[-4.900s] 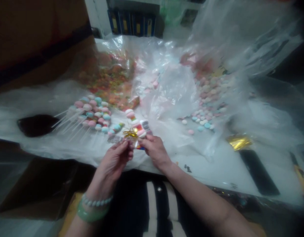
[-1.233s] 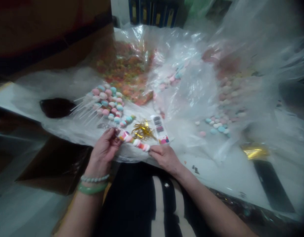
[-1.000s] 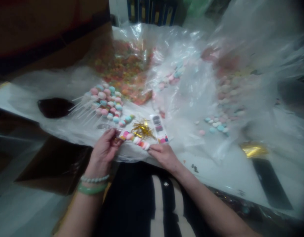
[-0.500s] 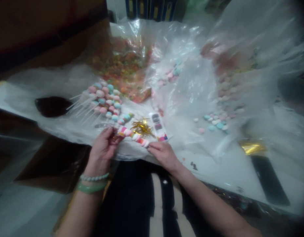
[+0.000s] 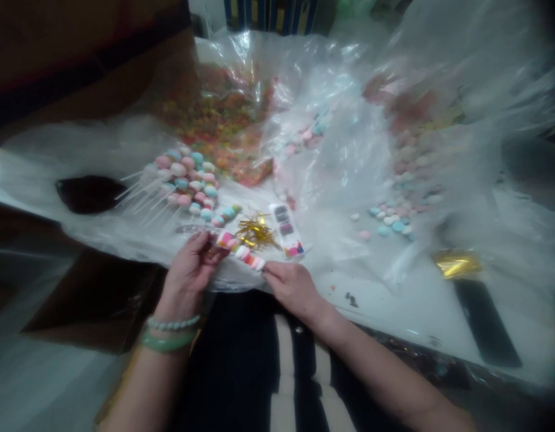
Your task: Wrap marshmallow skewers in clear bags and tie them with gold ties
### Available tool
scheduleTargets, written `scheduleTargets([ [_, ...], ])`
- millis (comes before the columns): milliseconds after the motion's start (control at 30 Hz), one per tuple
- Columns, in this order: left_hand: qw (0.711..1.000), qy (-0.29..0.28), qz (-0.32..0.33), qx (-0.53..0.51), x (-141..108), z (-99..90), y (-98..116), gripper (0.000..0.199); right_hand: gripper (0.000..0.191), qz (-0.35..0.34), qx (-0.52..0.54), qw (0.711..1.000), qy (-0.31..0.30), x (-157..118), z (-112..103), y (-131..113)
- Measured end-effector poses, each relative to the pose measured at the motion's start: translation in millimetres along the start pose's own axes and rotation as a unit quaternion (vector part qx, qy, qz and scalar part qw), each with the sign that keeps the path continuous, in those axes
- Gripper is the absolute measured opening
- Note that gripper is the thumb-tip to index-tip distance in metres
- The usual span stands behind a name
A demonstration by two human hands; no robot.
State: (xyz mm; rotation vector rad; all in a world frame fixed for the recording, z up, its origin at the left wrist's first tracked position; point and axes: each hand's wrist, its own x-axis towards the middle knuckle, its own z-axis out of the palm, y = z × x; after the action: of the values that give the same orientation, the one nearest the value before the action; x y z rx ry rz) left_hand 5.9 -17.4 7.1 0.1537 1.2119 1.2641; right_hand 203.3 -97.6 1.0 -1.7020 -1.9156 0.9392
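1. While the left hand (image 5: 189,282) and right hand (image 5: 295,291) hold it just above the table (image 5: 376,303), a candy stick (image 5: 239,249) lies crosswise, its long axis slanting down from left to right.
2. Left fingers (image 5: 203,246) curl closed around its upper end; right fingers (image 5: 270,270) meet its lower end, grip unclear.
3. Done: a bunch of loaded candy sticks (image 5: 182,186) lies beyond the hands.
4. Left: gold twist ties (image 5: 255,234), a printed strip (image 5: 286,231) and loose pastel candies (image 5: 389,222), all unattached.
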Motion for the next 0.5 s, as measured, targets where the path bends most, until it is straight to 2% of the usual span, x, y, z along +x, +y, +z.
scheduleTargets([
  [100, 1.0, 0.003, -0.003, -0.006, 0, 0.0, 0, 0.018, 0.023, -0.028, -0.108, 0.994, -0.004, -2, 3, 2],
  [200, 1.0, -0.024, -0.004, 0.005, 1, -1.4, -2, 0.017, 0.022, -0.037, -0.155, 0.987, -0.01, -1, 4, 2],
  [400, 0.996, -0.079, -0.01, -0.03, -2, -0.9, -13, 0.008, 0.022, -0.027, -0.16, 0.987, -0.005, 2, 6, 4],
  [500, 0.994, -0.101, -0.014, -0.035, -3, -0.1, -19, 0.013, 0.022, -0.032, -0.154, 0.988, 0.005, 2, 5, 5],
])
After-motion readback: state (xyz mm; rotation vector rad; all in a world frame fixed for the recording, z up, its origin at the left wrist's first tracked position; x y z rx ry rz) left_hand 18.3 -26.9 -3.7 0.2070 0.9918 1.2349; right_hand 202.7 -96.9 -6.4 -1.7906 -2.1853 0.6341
